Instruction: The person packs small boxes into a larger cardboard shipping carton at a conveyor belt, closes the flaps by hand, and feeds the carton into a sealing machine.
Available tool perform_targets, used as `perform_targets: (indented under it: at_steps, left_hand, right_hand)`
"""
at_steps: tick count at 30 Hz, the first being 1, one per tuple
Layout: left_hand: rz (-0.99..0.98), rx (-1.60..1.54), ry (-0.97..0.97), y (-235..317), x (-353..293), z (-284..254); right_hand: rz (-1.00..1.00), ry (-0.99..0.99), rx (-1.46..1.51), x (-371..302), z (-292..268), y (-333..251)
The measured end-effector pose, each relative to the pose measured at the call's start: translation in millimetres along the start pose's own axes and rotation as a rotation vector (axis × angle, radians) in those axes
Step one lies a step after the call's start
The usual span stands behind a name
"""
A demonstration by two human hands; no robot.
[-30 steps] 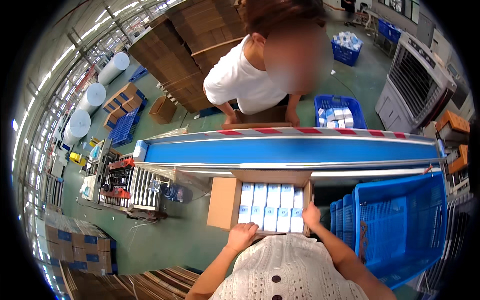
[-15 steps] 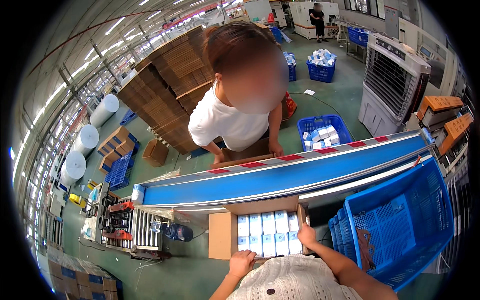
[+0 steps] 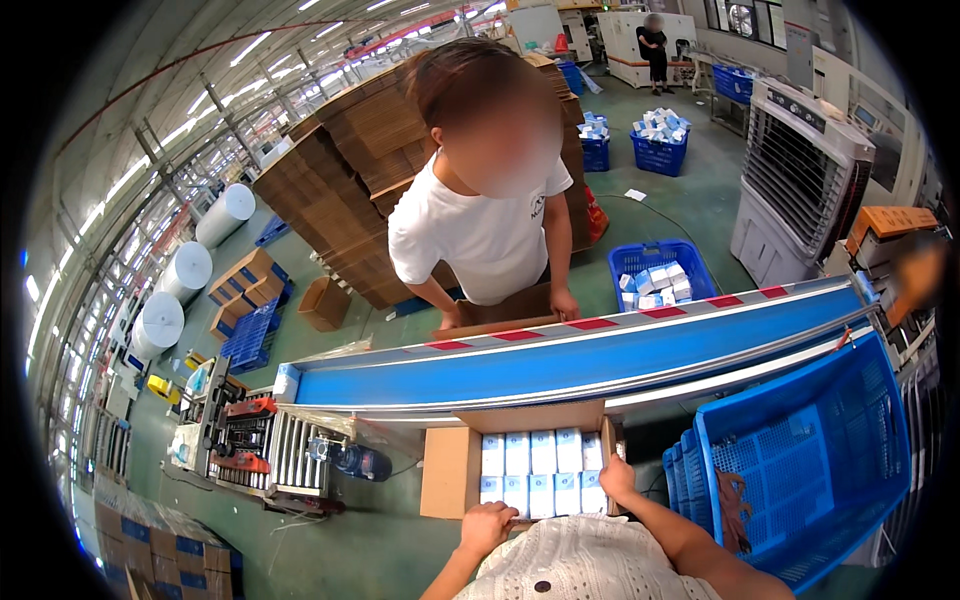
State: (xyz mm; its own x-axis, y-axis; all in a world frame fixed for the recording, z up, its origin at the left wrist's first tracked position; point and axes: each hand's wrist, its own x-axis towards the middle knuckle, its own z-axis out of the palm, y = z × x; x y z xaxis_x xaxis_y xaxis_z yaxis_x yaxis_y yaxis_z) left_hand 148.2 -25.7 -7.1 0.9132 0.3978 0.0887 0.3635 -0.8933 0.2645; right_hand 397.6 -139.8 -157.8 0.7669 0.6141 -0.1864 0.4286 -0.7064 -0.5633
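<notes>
An open cardboard box (image 3: 450, 475) stands right before me, with one flap folded out to the left and another raised at the far side. Two rows of small white-and-blue cartons (image 3: 541, 470) fill it, standing side by side. My left hand (image 3: 488, 527) is closed on the near edge at the box's left corner, its fingertips partly over the rim. At the right wall of the box, my right hand (image 3: 618, 479) wraps round the edge. Neither hand holds a carton.
Beyond the box runs a blue conveyor belt (image 3: 560, 358), a single carton (image 3: 287, 383) at its left end. A co-worker (image 3: 480, 230) stands across it, hands on another cardboard box (image 3: 500, 308). Blue crates (image 3: 800, 450) are on my right, a roller conveyor (image 3: 300, 450) on my left.
My view has shifted slightly, so the scene sits a little to the right. The co-worker across the belt stands somewhat more upright. My hands keep their places on the box.
</notes>
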Motion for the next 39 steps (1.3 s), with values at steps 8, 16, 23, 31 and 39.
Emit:
perform_targets:
  at_steps: [8,16,23,31,39]
  left_hand:
    - [0.002,0.034,-0.044,-9,-3,8]
    - [-0.056,-0.029,-0.056,-3,-11,15]
    - [-0.146,-0.571,-0.175,-20,33,-43]
    - [-0.506,-0.778,1.130,-39,64,-122]
    - [-0.543,-0.259,0.701,-14,3,35]
  right_hand:
    - [-0.037,0.035,0.026,-1,9,2]
    - [-0.012,0.024,0.016,-2,7,6]
    - [-0.021,-0.001,-0.025,7,12,5]
    - [0.012,-0.022,0.018,4,7,7]
    - [0.024,-0.058,0.004,3,15,6]
